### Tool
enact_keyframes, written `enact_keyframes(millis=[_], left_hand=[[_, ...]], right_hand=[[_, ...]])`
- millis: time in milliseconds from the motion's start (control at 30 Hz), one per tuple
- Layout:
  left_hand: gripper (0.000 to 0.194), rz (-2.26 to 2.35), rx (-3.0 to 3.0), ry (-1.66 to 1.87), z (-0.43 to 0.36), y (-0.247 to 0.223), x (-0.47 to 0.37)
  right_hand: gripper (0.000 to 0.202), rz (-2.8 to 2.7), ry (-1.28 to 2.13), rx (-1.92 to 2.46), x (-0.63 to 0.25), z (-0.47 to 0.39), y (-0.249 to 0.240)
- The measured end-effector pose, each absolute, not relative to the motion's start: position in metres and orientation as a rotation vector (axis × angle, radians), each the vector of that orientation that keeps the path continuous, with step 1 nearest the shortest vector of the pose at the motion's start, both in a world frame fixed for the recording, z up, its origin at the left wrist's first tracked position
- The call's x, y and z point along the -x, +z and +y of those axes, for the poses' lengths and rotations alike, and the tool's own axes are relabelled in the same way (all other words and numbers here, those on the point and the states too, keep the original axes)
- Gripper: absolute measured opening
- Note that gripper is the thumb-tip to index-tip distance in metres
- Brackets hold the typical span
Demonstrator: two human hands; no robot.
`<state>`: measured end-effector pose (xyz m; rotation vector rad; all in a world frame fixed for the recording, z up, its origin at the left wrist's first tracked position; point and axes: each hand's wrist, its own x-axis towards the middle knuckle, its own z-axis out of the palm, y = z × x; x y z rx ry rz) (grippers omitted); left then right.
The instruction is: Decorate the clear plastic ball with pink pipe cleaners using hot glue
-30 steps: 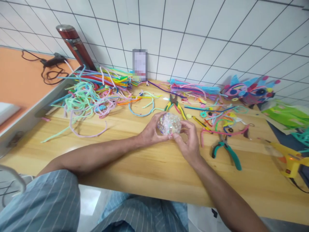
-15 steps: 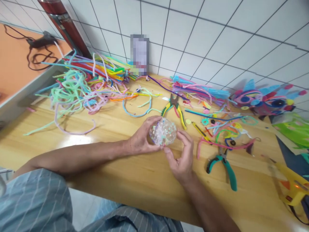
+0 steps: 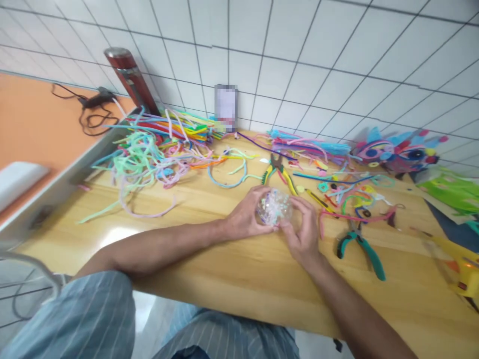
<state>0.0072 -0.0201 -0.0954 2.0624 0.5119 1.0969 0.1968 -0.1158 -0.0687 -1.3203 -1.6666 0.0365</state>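
A clear round ball (image 3: 275,207) with shiny, glittery bits inside is held over the wooden table (image 3: 224,269). My left hand (image 3: 247,214) curls round its left side. On the ball's right side, the fingertips and thumb of my right hand (image 3: 304,229) press against it. Just behind the ball lie yellow-and-green pliers (image 3: 279,172) with their handles spread. Teal-handled pliers (image 3: 361,247) rest to the right of my right hand, and a yellow craft knife (image 3: 320,200) lies behind it.
A tangled heap of pipe cleaners (image 3: 149,154) covers the back left. Another pipe-cleaner bundle (image 3: 310,146) lies along the wall. Colourful fuzzy figures (image 3: 396,152) stand at the back right. A yellow glue gun (image 3: 467,271) is at the right edge, and a red flask (image 3: 130,80) at the back left.
The camera view has shifted, so the table's contents appear further right and slightly smaller. My right fingers have closed in on the ball; my left hand keeps its hold.
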Motion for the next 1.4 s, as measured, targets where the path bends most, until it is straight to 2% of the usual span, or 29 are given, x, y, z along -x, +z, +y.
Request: enact_keyframes(millis=[100,267,433,733,833,967,1133,1267,1400], left_hand=[[0.103,0.526,-2.031,1.049,-0.018,-0.098,-0.010],[0.122,0.528,-1.965,0.985,-0.015,-0.102,-0.015],[0.101,0.446,-2.013,1.058,-0.017,-0.100,-0.017],[0.099,0.523,-2.041,1.037,-0.020,-0.091,-0.014],[0.099,0.521,-2.063,1.046,-0.020,-0.091,-0.014],[0.095,0.518,-2.109,1.089,-0.018,-0.096,-0.015],[0.092,0.518,-2.128,1.119,-0.017,-0.103,-0.015],[0.091,0.528,-2.136,1.095,-0.016,-0.102,-0.013],[0.103,0.513,-2.144,1.061,-0.017,-0.100,-0.010]], right_hand=[[0.047,-1.679,0.005,1.318,-0.197,-0.112,-0.071],[0.047,-1.699,0.025,1.342,-0.203,-0.107,-0.078],[0.049,-1.737,0.026,1.360,-0.215,-0.107,-0.082],[0.060,-1.785,-0.147,1.305,-0.225,-0.111,-0.083],[0.051,-1.715,-0.130,1.328,-0.221,-0.110,-0.073],[0.025,-1.399,-0.011,1.441,-0.223,-0.117,-0.030],[0.020,-0.819,-0.039,1.388,-0.286,-0.166,0.010],[0.027,-0.532,-0.431,1.447,-0.358,-0.241,0.002],[0.034,-0.531,-0.502,1.663,-0.408,-0.293,-0.017]])
